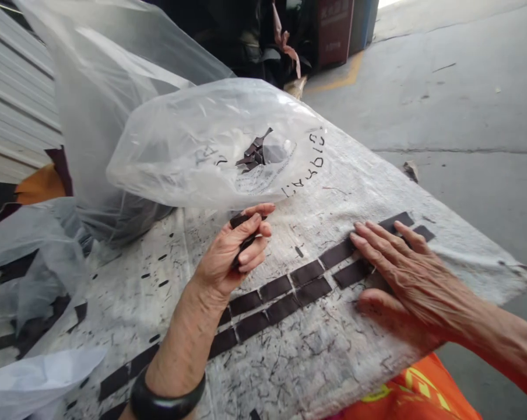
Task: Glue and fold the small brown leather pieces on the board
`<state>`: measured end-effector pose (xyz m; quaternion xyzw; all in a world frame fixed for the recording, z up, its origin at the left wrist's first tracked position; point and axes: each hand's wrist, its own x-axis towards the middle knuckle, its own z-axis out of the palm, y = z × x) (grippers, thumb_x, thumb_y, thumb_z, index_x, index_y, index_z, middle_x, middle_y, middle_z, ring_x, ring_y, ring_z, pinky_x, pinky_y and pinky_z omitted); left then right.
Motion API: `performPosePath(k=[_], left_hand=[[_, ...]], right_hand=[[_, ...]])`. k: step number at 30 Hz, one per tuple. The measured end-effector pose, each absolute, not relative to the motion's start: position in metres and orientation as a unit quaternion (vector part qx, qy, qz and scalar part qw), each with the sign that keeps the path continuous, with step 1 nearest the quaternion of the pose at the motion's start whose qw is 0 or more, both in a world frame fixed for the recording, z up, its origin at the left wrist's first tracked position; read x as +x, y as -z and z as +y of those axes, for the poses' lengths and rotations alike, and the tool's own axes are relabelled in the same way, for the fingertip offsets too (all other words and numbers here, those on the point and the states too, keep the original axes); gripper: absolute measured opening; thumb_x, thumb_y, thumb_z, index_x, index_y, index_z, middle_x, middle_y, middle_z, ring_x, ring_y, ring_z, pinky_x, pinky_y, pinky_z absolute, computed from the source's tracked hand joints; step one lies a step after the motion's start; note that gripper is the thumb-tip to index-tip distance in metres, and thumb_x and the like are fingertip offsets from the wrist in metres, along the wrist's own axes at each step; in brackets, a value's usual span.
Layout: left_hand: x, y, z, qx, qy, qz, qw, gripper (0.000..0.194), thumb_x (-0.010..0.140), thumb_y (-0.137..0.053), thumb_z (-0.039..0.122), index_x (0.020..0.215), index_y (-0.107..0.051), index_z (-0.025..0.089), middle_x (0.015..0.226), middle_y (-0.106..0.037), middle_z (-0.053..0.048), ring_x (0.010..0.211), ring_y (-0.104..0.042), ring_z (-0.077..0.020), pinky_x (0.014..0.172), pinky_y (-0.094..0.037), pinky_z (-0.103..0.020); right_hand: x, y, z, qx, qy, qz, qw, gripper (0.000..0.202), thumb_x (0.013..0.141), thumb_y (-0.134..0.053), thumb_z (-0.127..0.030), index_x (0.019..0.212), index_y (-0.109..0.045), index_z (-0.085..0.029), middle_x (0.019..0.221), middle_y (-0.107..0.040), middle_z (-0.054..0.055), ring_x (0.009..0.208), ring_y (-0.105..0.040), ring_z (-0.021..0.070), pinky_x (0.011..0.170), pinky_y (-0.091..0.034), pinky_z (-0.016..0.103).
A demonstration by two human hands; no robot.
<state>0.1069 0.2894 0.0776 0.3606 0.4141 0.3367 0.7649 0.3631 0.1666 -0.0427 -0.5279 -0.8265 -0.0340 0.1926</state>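
Observation:
My left hand, above the middle of the table, is closed around a few small dark brown pieces that look like flat strips. A black bangle circles that wrist. My right hand lies flat with its fingers stretched over the right end of two rows of dark rectangular pieces. Those rows run diagonally across the cloth, partly hidden under my left forearm and right hand. Just beyond my left hand sits a clear plastic bag with similar dark pieces inside and black handwriting on it.
A stained white cloth strewn with dark threads and scraps covers the table. Tall clear plastic stands at the back left; more plastic with dark scraps lies at left. Concrete floor spreads beyond the right edge.

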Motion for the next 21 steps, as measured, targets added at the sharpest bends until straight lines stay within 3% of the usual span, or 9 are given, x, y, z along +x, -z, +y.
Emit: performPosePath(k=[3, 7, 11, 16, 21], left_hand=[[0.068, -0.085, 0.260, 0.340, -0.382, 0.446, 0.734, 0.015, 0.082, -0.068, 0.016, 0.097, -0.071, 0.014, 0.063, -0.055, 0.006, 0.032, -0.023, 0.0040, 0.028, -0.025, -0.006], [0.019, -0.081, 0.210, 0.313, -0.435, 0.503, 0.678, 0.021, 0.078, -0.076, 0.023, 0.097, -0.071, 0.016, 0.059, -0.051, 0.008, 0.032, -0.025, 0.0032, 0.028, -0.028, -0.007], [-0.023, -0.070, 0.160, 0.275, -0.476, 0.555, 0.625, 0.024, 0.076, -0.078, 0.026, 0.096, -0.070, 0.016, 0.059, -0.051, 0.008, 0.032, -0.027, 0.0030, 0.028, -0.028, -0.007], [-0.065, -0.066, 0.107, 0.226, -0.538, 0.587, 0.561, 0.030, 0.069, -0.084, 0.030, 0.092, -0.070, 0.018, 0.057, -0.047, 0.010, 0.030, -0.025, 0.0036, 0.027, -0.025, -0.007], [-0.090, -0.066, 0.069, 0.199, -0.587, 0.598, 0.507, 0.038, 0.062, -0.088, 0.034, 0.091, -0.069, 0.018, 0.056, -0.047, 0.011, 0.029, -0.026, 0.0035, 0.027, -0.024, -0.007]], right_hand=[[0.346, 0.035, 0.163, -0.494, 0.046, -0.842, 0.213, 0.086, 0.090, -0.042, -0.065, 0.153, -0.021, -0.010, 0.157, -0.030, 0.019, 0.146, -0.024, 0.0311, 0.117, -0.013, 0.053], [0.314, 0.031, 0.157, -0.418, 0.044, -0.882, 0.212, 0.093, 0.087, -0.043, -0.071, 0.152, -0.022, -0.008, 0.156, -0.034, 0.017, 0.147, -0.020, 0.0273, 0.119, -0.009, 0.050], [0.297, 0.037, 0.154, -0.402, 0.053, -0.890, 0.209, 0.090, 0.087, -0.044, -0.068, 0.151, -0.025, -0.007, 0.151, -0.043, 0.016, 0.146, -0.023, 0.0255, 0.119, -0.006, 0.049], [0.285, 0.033, 0.151, -0.388, 0.065, -0.891, 0.226, 0.090, 0.088, -0.045, -0.067, 0.152, -0.024, -0.008, 0.152, -0.041, 0.017, 0.146, -0.025, 0.0274, 0.118, -0.010, 0.049], [0.267, 0.033, 0.151, -0.357, 0.067, -0.908, 0.210, 0.088, 0.089, -0.043, -0.065, 0.153, -0.022, -0.008, 0.149, -0.045, 0.018, 0.141, -0.035, 0.0293, 0.117, -0.012, 0.050]])
